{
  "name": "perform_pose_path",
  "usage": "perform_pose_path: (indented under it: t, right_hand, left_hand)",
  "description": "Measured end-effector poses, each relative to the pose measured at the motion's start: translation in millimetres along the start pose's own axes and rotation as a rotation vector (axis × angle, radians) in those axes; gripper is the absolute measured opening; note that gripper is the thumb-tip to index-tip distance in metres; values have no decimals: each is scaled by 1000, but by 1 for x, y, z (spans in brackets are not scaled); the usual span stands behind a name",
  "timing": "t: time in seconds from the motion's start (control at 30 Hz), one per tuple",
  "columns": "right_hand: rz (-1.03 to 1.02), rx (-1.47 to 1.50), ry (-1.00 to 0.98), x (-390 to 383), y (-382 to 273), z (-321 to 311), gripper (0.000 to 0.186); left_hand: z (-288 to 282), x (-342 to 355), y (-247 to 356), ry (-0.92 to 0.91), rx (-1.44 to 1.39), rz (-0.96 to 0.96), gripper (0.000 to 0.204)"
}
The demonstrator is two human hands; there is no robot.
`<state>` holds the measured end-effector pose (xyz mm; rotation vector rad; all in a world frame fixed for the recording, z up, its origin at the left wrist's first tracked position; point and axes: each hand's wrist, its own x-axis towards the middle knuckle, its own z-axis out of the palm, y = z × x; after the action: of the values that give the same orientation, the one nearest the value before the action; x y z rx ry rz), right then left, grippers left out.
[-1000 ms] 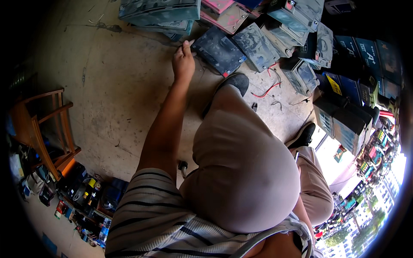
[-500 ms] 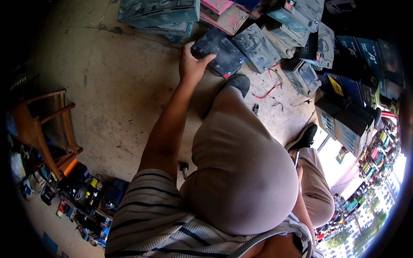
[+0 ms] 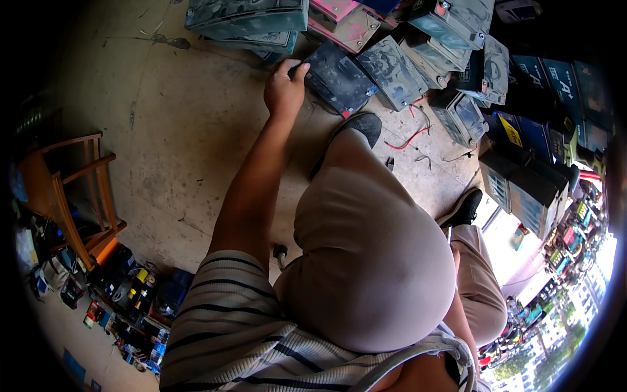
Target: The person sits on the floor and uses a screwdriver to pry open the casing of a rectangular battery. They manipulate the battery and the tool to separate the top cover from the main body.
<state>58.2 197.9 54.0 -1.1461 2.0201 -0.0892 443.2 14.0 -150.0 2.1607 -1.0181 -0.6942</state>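
Note:
A black, dust-smeared battery [image 3: 343,80] with a red-marked terminal corner lies on the floor in front of my foot. My left hand [image 3: 284,95] is at its left end, fingers curled and thumb bent in toward them. Something dark shows between thumb and fingers; I cannot tell whether it is part of the battery. Beside the battery on the right lies a grey, dusty battery [image 3: 394,73]. My right hand [image 3: 456,256] is mostly hidden behind my raised knee. A thin white stick [image 3: 449,234] pokes up from it.
Stacked batteries [image 3: 248,19] stand at the far left of the black one, and more batteries [image 3: 450,26] are piled far right. Red and dark wires [image 3: 411,140] lie on the floor. A wooden chair [image 3: 81,196] and boxed clutter [image 3: 140,291] are at left.
My left hand has drawn back leftward: its thumb has left the battery's top and is now near the fingers at the left end. The battery stays about where it was.

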Motion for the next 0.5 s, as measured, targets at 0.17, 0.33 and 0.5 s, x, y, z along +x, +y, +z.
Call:
perform_pose_path:
  t: [0.17, 0.33, 0.5]
  right_hand:
    - [19, -55, -32, 1, -5, 0, 19]
    - [10, -169, -66, 3, -16, -3, 19]
    - [90, -69, -62, 5, -5, -3, 18]
  left_hand:
    - [3, 1, -2, -23, -64, -48, 34]
    - [5, -1, -5, -1, -76, -13, 34]
    - [7, -1, -6, 24, -96, 24, 33]
